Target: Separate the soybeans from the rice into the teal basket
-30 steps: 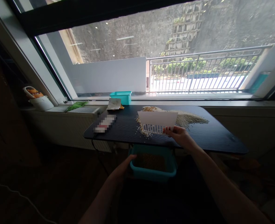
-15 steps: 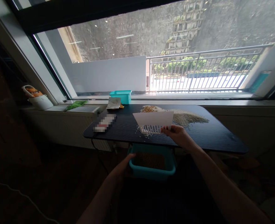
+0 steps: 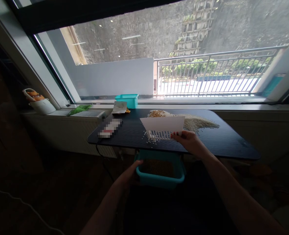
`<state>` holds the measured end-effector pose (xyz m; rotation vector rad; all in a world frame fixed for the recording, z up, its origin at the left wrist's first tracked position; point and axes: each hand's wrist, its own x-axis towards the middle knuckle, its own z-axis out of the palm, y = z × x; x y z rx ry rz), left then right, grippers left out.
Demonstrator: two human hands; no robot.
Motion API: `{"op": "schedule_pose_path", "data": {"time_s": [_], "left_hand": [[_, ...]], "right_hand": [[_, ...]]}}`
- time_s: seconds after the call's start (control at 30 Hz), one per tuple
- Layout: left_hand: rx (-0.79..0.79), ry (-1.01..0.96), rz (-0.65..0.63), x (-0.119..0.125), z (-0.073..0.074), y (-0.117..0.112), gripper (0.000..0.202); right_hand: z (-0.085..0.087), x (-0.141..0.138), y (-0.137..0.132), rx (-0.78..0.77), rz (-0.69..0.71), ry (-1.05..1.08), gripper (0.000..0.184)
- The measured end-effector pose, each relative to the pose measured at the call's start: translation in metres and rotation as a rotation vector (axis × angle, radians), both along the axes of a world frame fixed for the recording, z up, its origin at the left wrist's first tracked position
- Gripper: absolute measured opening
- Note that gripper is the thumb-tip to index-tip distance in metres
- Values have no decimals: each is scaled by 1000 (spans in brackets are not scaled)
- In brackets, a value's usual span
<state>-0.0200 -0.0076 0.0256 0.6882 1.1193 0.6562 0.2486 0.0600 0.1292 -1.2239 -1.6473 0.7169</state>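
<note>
My right hand [image 3: 187, 140] pinches the lower right corner of a thin white slotted sheet [image 3: 162, 123]; a row of slots runs along its lower edge. It is held tilted over the dark table, in front of spilled white grains [image 3: 197, 123] and a small heap of orange-yellow kernels [image 3: 157, 113]. A few white grains [image 3: 152, 141] lie scattered under the slots. My left hand [image 3: 132, 171] grips the left rim of a turquoise plastic bin [image 3: 160, 180] just below the table's front edge. Brownish grains [image 3: 157, 167] cover the bin's floor, dim in the shadow.
On the dark folding table [image 3: 132, 130] lie a blurred-out flat item [image 3: 110, 128] and a silvery packet [image 3: 120, 107]. A second turquoise bin [image 3: 132, 101] stands at the back by the window. Left are a radiator [image 3: 71, 130], a green cloth [image 3: 80, 110] and a white pot [image 3: 43, 107].
My right hand has shifted the white slotted sheet slightly to the right. My left hand and the bin stay put.
</note>
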Motion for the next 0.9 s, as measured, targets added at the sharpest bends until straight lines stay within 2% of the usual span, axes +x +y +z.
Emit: {"op": "schedule_pose_path", "data": {"time_s": [0.23, 0.47, 0.63, 0.9], "left_hand": [[4, 8, -2, 0, 0, 0, 63], [-6, 0, 3, 0, -2, 1, 63], [-3, 5, 3, -1, -3, 1, 63], [-3, 2, -7, -1, 0, -1, 63]], "right_hand": [[1, -6, -5, -84, 60, 26, 38], [6, 6, -15, -53, -49, 35, 39], [7, 10, -17, -106, -5, 62, 41], [4, 6, -16, -109, -1, 66, 41]]}}
